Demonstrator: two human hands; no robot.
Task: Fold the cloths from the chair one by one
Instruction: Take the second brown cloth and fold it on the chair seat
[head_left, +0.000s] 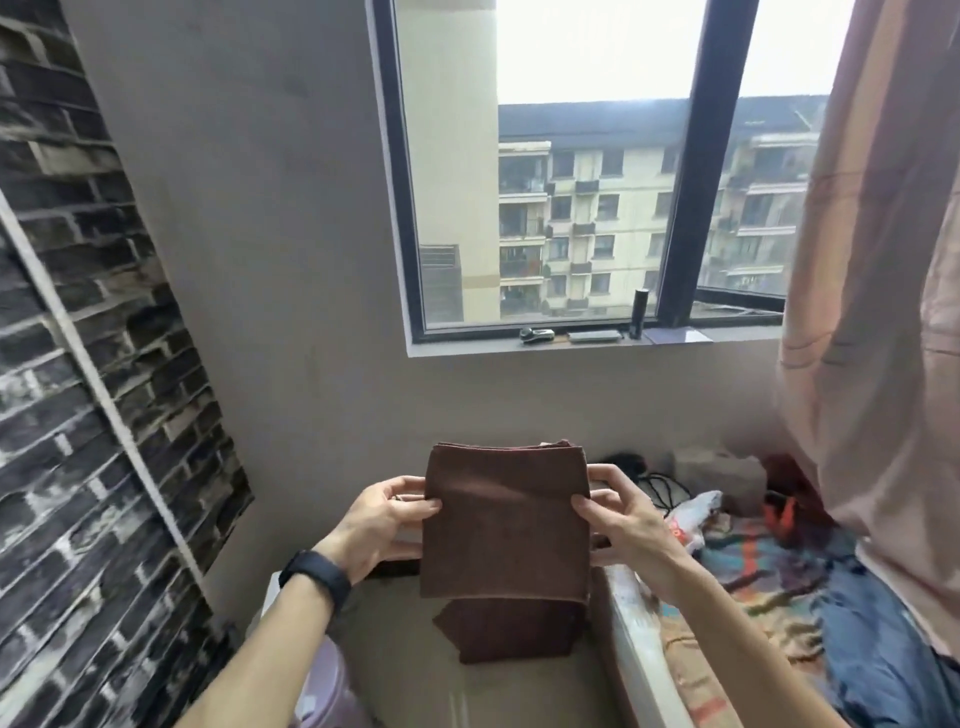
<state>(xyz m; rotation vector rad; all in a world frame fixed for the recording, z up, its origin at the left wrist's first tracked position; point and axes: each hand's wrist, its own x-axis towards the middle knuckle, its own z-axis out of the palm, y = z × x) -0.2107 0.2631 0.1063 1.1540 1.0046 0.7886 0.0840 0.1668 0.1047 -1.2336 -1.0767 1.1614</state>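
A person's left hand (382, 525) and right hand (623, 519) pinch the side edges of a folded brown cloth (506, 525), held up at mid-frame. At 6 o'clock below it, a second cloth (506, 634) lies on a beige surface (410, 654). A window (571, 208) stands at 12 o'clock.

matt brown terry cloth (504, 525)

Both hands (382, 525) pinch the folded brown cloth (506, 525).
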